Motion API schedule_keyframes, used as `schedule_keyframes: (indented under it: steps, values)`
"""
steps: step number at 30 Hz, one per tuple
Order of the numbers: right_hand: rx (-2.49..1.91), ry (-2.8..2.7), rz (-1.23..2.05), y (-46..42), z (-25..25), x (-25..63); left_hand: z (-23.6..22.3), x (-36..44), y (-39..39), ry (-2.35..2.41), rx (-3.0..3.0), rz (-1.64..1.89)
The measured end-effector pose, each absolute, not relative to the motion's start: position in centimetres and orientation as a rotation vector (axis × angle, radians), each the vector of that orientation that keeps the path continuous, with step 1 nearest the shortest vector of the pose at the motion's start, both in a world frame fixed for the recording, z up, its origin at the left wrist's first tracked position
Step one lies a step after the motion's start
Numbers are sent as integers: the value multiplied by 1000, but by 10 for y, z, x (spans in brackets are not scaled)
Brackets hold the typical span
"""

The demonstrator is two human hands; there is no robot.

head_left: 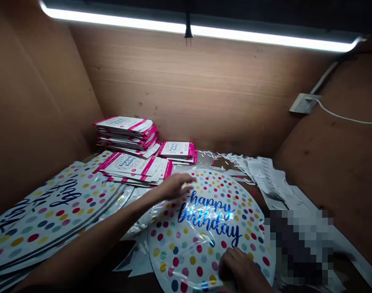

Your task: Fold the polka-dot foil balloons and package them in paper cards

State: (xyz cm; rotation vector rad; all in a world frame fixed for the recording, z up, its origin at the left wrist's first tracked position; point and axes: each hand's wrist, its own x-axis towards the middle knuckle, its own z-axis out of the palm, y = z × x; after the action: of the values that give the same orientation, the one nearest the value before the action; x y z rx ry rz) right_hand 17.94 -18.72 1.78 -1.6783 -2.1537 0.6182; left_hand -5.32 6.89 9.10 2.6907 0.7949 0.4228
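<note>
A round white foil balloon (204, 228) with coloured dots and blue "happy birthday" lettering lies flat in front of me. My left hand (175, 185) reaches across and rests on its far left edge, fingers stretched flat. At the balloon's near edge my right hand (239, 270) presses down with fingers curled; whether it pinches the edge I cannot make out. More of the same balloons (51, 211) lie stacked flat at the left.
Stacks of pink-and-white packaging cards (127, 134) stand at the back, with more fanned out (137, 167) and a small pile (177, 149) beside them. White paper strips and scraps (265, 175) lie at the right. Wooden walls enclose the bench. A light bar (204, 30) hangs above.
</note>
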Motion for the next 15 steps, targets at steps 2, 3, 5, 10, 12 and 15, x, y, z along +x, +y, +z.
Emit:
schedule_keyframes:
  steps: [2, 3, 5, 10, 12, 15]
  values:
    - [-1723, -2129, 762, -181, 27, 183, 83, -58, 23, 460, 2539, 172]
    - [-1736, -2104, 814, -178, 31, 184, 81, -63, 2, 393, 2475, 95]
    - [-1720, -2082, 896, -171, 36, 188, 79, -73, -32, 371, 2412, 34]
    - [-1637, -1987, 1042, -149, 52, 197, 74, -91, -54, 567, 2391, 52]
    - [-1607, -1940, 963, -146, 61, 203, 68, -93, -40, 653, 2379, 39]
    - [-1534, -1996, 907, -154, 73, 218, 61, -91, -11, 757, 2406, 60]
